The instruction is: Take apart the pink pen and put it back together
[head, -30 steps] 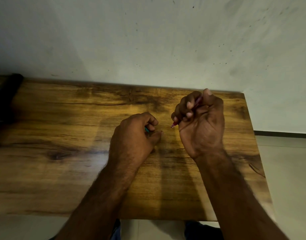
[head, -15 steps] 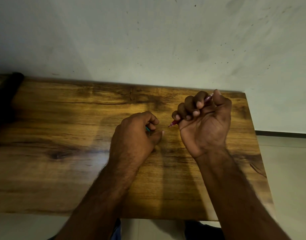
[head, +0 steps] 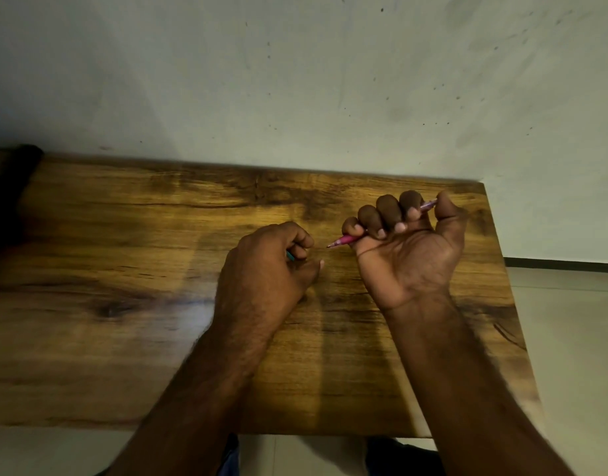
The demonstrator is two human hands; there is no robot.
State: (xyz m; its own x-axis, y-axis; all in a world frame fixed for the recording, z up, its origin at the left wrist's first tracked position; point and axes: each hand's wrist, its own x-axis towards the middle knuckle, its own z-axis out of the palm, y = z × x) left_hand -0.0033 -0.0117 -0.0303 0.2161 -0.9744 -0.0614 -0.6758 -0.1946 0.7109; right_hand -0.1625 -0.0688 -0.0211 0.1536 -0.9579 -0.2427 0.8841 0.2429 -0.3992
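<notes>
My right hand [head: 411,250] is turned palm up and curled into a fist around the pink pen [head: 347,239], the four fingers [head: 386,214] folded over the barrel and the thumb pressed against its far end. The pen lies slantwise through the fist: its tip pokes out toward the left, pointing at the other hand, and a paler stretch of barrel shows between forefinger and thumb at the upper right. My left hand [head: 268,262] sits knuckles up, loosely fisted, thumb tip resting near the wood; a small teal piece [head: 290,256] peeks from between its fingers, and I cannot tell what it is. The pen tip and the left hand are near each other, not touching. Both forearms reach over the wooden tabletop [head: 124,304]. A pale speckled wall [head: 295,80] rises behind its far edge.
</notes>
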